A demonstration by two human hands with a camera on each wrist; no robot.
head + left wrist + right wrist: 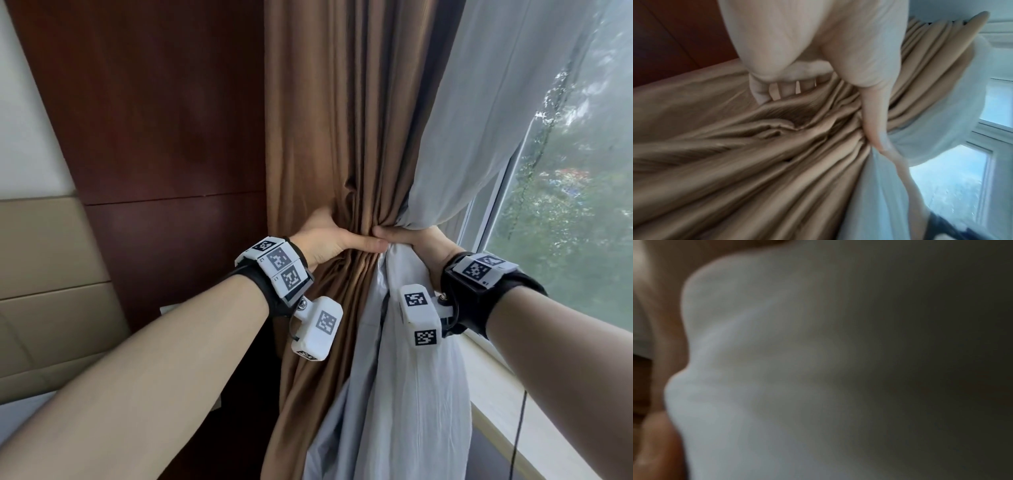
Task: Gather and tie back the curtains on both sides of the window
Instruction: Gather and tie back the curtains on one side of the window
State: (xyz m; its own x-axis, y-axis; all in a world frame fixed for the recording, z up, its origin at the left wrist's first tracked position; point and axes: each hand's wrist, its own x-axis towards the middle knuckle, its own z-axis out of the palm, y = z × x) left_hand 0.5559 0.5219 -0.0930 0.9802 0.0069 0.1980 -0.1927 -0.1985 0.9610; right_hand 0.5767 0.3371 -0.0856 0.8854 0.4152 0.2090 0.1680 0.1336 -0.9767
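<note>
A brown curtain (pixel 335 137) and a pale grey sheer curtain (pixel 486 113) hang at the left side of the window, bunched together at waist height. My left hand (pixel 329 240) wraps round the brown folds from the left, thumb across the front. My right hand (pixel 411 240) grips the gathered bundle from the right, over the grey sheer. In the left wrist view my left hand (pixel 818 68) curls into the brown curtain (pixel 735 162), with the grey sheer (pixel 875 203) beside it. The right wrist view is filled by blurred grey sheer (pixel 756 369). No tie-back shows.
A dark wooden wall panel (pixel 154 120) stands left of the curtains, with a padded beige headboard (pixel 44 291) lower left. The window (pixel 575 205) and its pale sill (pixel 507 394) run along the right. A thin black cord (pixel 519 428) hangs over the sill.
</note>
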